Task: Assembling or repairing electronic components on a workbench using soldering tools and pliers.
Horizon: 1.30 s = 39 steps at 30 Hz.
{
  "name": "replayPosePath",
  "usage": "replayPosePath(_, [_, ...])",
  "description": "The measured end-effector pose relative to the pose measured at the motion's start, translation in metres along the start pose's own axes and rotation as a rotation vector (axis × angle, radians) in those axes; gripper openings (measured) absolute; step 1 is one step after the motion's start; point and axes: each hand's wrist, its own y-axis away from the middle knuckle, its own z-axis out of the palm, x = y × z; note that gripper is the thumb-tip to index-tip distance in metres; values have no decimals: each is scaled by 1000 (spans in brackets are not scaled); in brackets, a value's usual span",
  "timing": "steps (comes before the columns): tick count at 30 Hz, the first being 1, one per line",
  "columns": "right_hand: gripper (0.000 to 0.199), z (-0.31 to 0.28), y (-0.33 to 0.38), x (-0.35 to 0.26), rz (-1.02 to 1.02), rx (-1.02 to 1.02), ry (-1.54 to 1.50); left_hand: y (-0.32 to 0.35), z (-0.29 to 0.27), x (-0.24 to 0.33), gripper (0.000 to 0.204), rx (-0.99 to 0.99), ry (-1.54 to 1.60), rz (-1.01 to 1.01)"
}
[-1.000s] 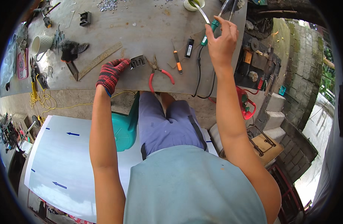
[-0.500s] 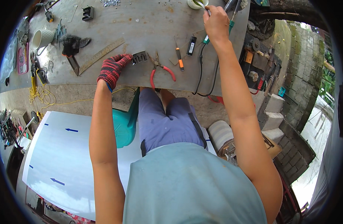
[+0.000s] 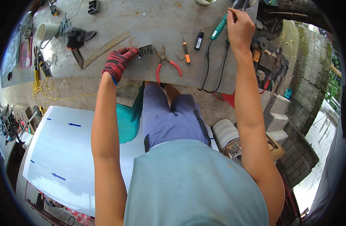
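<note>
My left hand [image 3: 119, 62], in a red and black knit glove, pinches the end of a small dark metal piece [image 3: 146, 51] with cut slots, low on the metal table. Red-handled pliers [image 3: 163, 62] lie just right of that piece. My bare right hand [image 3: 241, 31] is closed at the table's far right, thumb and fingertips together; what they hold, if anything, I cannot make out. Next to these fingertips lies a soldering iron's green handle [image 3: 219, 28] with a black cable. A second cable runs up under the hand. The white cup [image 3: 206, 1] is cut off at the top edge.
An orange-handled screwdriver [image 3: 186, 54] and a black box [image 3: 198, 41] lie between my hands. To the left are a steel ruler [image 3: 105, 51], a dark glove [image 3: 75, 37], a white mug [image 3: 46, 33] and yellow-handled cutters [image 3: 36, 71]. A slotted metal piece [image 3: 93, 6] stands farther back.
My right hand has left the white cup, moving right and toward me; the thin-handled tool it held there no longer shows. My left hand keeps hold of the metal piece. The view has shifted slightly.
</note>
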Motion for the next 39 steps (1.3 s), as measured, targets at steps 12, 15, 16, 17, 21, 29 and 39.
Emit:
replayPosePath(12, [12, -50, -1, -72, 225, -133, -183, 1, -3, 0, 42, -17, 34, -4])
replayPosePath(15, [12, -48, 26, -89, 211, -219, -346, -1, -3, -3, 42, -7, 23, -13])
replayPosePath(16, [13, -44, 39, -92, 77, -220, -407, -2, -3, -5, 42, 4, 27, -9])
replayPosePath(17, [13, -41, 49, -101, 78, -221, -410, -2, -3, -4, 42, 6, 26, -12])
replayPosePath(21, [11, -23, 76, -132, 83, -357, -543, 0, 0, 3, 43, -2, -35, -34])
replayPosePath(29, [15, 9, 75, -143, -49, -491, -472, -8, -5, -11, 50, -19, 24, 26])
replayPosePath(39, [19, 24, 74, -139, -79, -589, -431, -6, -4, -9, 49, 14, 1, 2])
